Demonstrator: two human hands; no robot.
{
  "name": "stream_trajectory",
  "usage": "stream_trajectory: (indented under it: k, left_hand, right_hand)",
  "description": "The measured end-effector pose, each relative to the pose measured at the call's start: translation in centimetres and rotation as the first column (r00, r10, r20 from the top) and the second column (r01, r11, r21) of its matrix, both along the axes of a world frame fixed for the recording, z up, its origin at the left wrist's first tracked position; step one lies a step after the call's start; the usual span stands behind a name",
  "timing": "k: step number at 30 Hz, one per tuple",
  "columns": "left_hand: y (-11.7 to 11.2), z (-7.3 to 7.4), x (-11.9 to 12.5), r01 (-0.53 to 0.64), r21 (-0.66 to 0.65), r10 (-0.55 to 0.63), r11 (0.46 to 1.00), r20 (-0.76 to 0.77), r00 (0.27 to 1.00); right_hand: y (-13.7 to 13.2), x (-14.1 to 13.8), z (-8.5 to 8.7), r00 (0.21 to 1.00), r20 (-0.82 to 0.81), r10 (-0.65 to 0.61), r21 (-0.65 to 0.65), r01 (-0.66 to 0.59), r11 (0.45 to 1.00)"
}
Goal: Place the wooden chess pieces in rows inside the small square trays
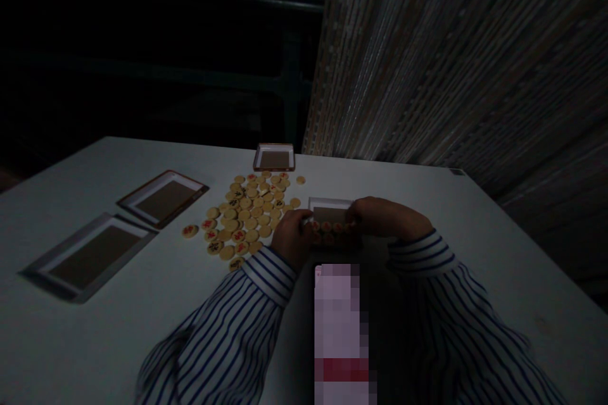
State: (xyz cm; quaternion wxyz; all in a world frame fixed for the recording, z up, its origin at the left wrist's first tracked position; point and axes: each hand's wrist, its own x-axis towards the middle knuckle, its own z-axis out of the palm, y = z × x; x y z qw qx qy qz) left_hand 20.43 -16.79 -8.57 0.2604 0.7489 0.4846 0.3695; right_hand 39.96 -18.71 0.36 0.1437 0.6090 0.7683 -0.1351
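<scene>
A small white-sided box [331, 202] stands in front of me, holding rows of round Chinese chess pieces [326, 226] with red characters. My left hand [292, 237] is at the box's left side, its fingers curled at the row's left end. At the right end is my right hand [387, 218], fingers bent together over the box's right edge. Dimness hides what either hand grips. Left of the box spreads a loose heap of wooden Chinese chess pieces [244, 215], some face up with red or black characters, many blank side up.
Three shallow open trays or lids lie about: a brown-rimmed one [274, 169] at the back, another [164, 199] to the left, and a grey one [90, 259] nearer. A blurred-out phone-like screen [337, 323] glows near me. A strand curtain [380, 76] hangs beyond the white table [190, 342].
</scene>
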Motion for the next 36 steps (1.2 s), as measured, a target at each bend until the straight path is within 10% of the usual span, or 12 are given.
stream_trajectory:
  k: [36]
  left_hand:
    - [-0.04,0.22,0.02,0.002,-0.011,-0.002,1.0,-0.01,1.0]
  right_hand:
    - [0.11,0.28,-0.32,1.0,-0.005,-0.001,0.01,0.001,1.0]
